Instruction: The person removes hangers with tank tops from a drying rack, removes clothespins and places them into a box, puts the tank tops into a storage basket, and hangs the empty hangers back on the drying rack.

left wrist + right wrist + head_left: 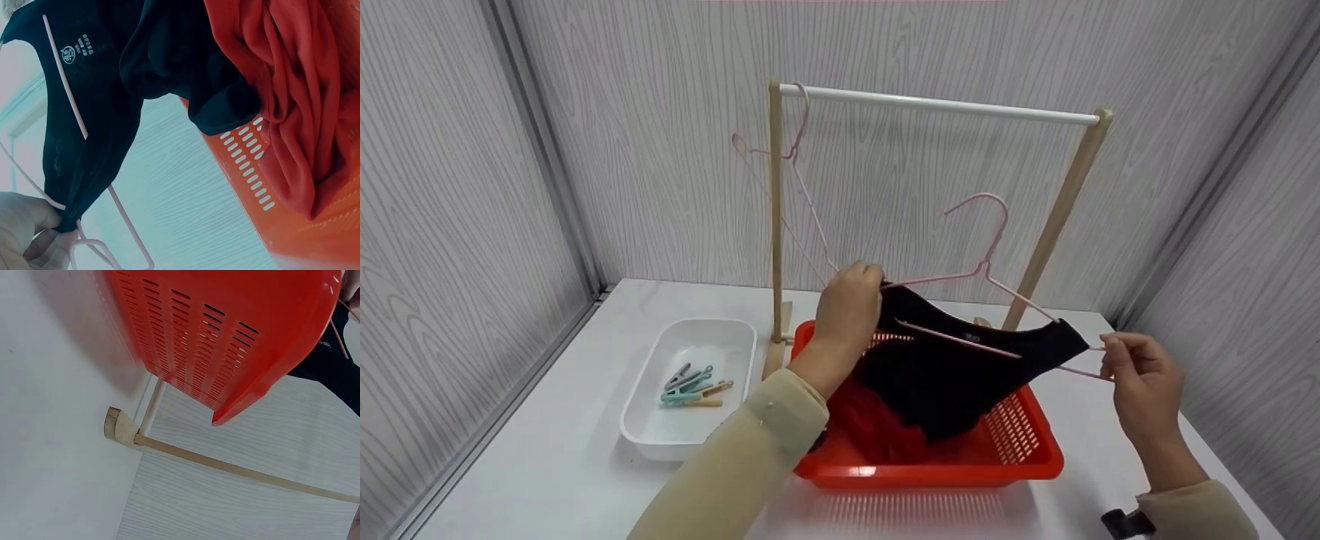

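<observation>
A pink wire hanger [987, 268] tilts above the red basket, its hook upward. It runs through a black garment [952, 382], narrow at both sides, with a small printed label; its exact kind is unclear. My left hand [851, 311] pinches the garment's left side together with the hanger, as the left wrist view also shows. My right hand [1147, 382] pinches the bare right end of the hanger between thumb and fingers. The garment's lower part hangs into the basket [930, 477], over red cloth [292, 112].
A rack with a white rail [937, 103] and wooden posts [776, 210] stands behind the basket. Another pink hanger [812, 202] hangs at the rail's left end. Left of the basket, a white tray [641, 420] holds several clothes pegs [686, 394].
</observation>
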### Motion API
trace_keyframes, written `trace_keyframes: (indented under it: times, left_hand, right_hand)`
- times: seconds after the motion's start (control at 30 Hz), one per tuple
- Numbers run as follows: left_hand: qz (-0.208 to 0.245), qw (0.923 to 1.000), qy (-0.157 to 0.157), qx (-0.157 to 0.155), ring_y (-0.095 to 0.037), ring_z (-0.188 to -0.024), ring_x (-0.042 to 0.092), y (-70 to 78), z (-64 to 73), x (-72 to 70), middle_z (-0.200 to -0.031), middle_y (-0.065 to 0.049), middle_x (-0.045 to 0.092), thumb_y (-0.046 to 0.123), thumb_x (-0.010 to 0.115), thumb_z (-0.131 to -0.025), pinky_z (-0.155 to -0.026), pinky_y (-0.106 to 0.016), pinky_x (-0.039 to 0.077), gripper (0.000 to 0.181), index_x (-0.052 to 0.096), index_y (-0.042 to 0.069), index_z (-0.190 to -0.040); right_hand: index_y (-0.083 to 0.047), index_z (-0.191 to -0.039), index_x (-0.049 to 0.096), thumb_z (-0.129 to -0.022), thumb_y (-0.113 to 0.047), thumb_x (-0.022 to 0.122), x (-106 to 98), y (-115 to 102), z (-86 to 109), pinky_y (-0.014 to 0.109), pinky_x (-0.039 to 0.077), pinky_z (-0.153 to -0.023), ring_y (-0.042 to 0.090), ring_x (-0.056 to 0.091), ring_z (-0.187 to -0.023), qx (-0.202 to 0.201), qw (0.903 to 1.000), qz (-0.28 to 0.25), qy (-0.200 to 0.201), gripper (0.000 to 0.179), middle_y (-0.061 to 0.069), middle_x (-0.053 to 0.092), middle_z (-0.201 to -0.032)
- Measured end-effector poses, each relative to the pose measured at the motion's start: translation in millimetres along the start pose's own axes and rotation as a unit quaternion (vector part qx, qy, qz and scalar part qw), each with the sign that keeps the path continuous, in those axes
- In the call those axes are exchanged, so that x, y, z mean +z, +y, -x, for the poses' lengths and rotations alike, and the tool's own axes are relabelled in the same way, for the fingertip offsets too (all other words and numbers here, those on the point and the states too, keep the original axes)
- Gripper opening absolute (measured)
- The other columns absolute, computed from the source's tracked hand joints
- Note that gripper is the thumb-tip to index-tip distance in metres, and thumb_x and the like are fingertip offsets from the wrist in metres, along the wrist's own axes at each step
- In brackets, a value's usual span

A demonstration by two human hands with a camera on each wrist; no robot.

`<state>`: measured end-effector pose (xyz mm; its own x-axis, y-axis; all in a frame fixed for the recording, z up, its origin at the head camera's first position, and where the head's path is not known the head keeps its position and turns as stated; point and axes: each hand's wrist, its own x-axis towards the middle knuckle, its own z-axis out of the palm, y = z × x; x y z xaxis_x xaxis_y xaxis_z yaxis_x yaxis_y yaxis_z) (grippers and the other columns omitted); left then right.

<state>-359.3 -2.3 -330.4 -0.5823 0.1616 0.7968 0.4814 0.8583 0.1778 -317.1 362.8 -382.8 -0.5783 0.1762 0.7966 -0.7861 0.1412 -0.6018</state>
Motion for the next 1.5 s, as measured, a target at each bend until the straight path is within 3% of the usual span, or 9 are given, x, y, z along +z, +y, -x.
trace_keyframes:
  times: [0.23, 0.37, 0.53, 0.73, 0.9, 1.17, 1.27, 1.37, 1.5]
  left_hand:
    - [-0.016, 0.9998, 0.004, 0.009, -0.029, -0.074, 0.066, -0.4, -0.4, 0.4, -0.079, -0.011, 0.064, -0.003, 0.07, -0.083, -0.066, -0.039, 0.056, 0.008, 0.066, 0.003, -0.081]
    - [-0.057, 0.998, 0.013, 0.024, -0.028, -0.073, 0.066, -0.2, 1.3, 1.4, -0.079, -0.01, 0.065, -0.005, 0.068, -0.083, -0.063, -0.037, 0.057, 0.009, 0.067, 0.004, -0.079]
    - [-0.134, 0.9892, 0.023, 0.054, -0.025, -0.071, 0.064, -1.0, 3.3, 3.7, -0.075, -0.009, 0.064, -0.002, 0.063, -0.085, -0.059, -0.034, 0.057, 0.013, 0.07, 0.006, -0.077]
    - [-0.187, 0.9785, 0.024, 0.084, -0.023, -0.073, 0.062, -5.4, 1.0, 5.4, -0.076, -0.008, 0.066, 0.002, 0.063, -0.086, -0.063, -0.032, 0.054, 0.014, 0.073, 0.007, -0.077]
    - [-0.232, 0.9681, 0.017, 0.093, -0.022, -0.078, 0.059, -10.4, -2.4, 7.1, -0.076, -0.006, 0.07, 0.005, 0.063, -0.086, -0.068, -0.032, 0.05, 0.016, 0.075, 0.009, -0.077]
    - [-0.24, 0.9679, -0.028, 0.068, -0.023, -0.081, 0.056, -14.7, -6.2, 2.2, -0.079, -0.005, 0.072, 0.006, 0.062, -0.088, -0.075, -0.033, 0.046, 0.018, 0.077, 0.01, -0.08]
    - [-0.221, 0.9727, -0.051, 0.047, -0.024, -0.082, 0.058, -16.5, -7.8, -1.5, -0.082, -0.006, 0.073, 0.004, 0.063, -0.087, -0.078, -0.033, 0.048, 0.016, 0.077, 0.008, -0.083]
    - [-0.184, 0.9802, -0.069, 0.021, -0.026, -0.082, 0.059, -17.5, -9.0, -6.5, -0.084, -0.008, 0.074, 0.001, 0.065, -0.085, -0.078, -0.034, 0.049, 0.012, 0.076, 0.008, -0.084]
    - [-0.161, 0.9838, -0.078, -0.003, -0.027, -0.08, 0.06, -19.7, -9.8, -11.8, -0.084, -0.009, 0.075, 0.001, 0.067, -0.083, -0.076, -0.036, 0.049, 0.01, 0.073, 0.008, -0.081]
  right_hand:
    - [0.024, -0.096, 0.059, -0.093, 0.015, 0.056, -8, -4, -6.5, 0.015, 0.046, -0.053, 0.012, 0.052, -0.056, 0.013, 0.9998, 0.009, 0.008, 0.01, 0.006, 0.057, -0.067]
    - [0.026, -0.097, 0.059, -0.093, 0.015, 0.056, -14, -4, -8.4, 0.016, 0.046, -0.052, 0.014, 0.052, -0.056, 0.024, 0.9995, -0.015, 0.012, 0.011, 0.009, 0.057, -0.067]
    - [0.025, -0.098, 0.06, -0.093, 0.016, 0.056, -21, -3, -9.8, 0.017, 0.047, -0.053, 0.015, 0.052, -0.058, 0.027, 0.9988, -0.04, 0.01, 0.011, 0.01, 0.06, -0.069]
    - [0.025, -0.098, 0.059, -0.093, 0.015, 0.057, -24, -2, -10.8, 0.016, 0.047, -0.054, 0.015, 0.052, -0.059, 0.019, 0.999, -0.038, 0.013, 0.012, 0.009, 0.063, -0.075]
    - [0.028, -0.098, 0.057, -0.093, 0.017, 0.055, -26, -3, -11.5, 0.018, 0.048, -0.054, 0.015, 0.053, -0.061, 0.013, 0.9975, -0.068, 0.016, 0.012, 0.012, 0.065, -0.079]
    - [0.028, -0.097, 0.057, -0.093, 0.018, 0.054, -29, -3, -14.6, 0.019, 0.048, -0.054, 0.016, 0.053, -0.06, 0.006, 0.9957, -0.09, 0.021, 0.012, 0.015, 0.063, -0.075]
    - [0.028, -0.097, 0.057, -0.093, 0.017, 0.053, -29, -5, -15.3, 0.019, 0.048, -0.053, 0.016, 0.053, -0.06, 0.006, 0.9955, -0.091, 0.026, 0.012, 0.015, 0.062, -0.073]
    - [0.028, -0.096, 0.058, -0.093, 0.018, 0.053, -29, -6, -16.0, 0.02, 0.048, -0.053, 0.017, 0.054, -0.059, 0.01, 0.9918, -0.123, 0.033, 0.011, 0.017, 0.062, -0.072]
    - [0.029, -0.093, 0.058, -0.092, 0.021, 0.051, -27, -6, -17.0, 0.022, 0.049, -0.052, 0.019, 0.055, -0.059, 0.004, 0.9847, -0.17, 0.04, 0.01, 0.019, 0.065, -0.075]
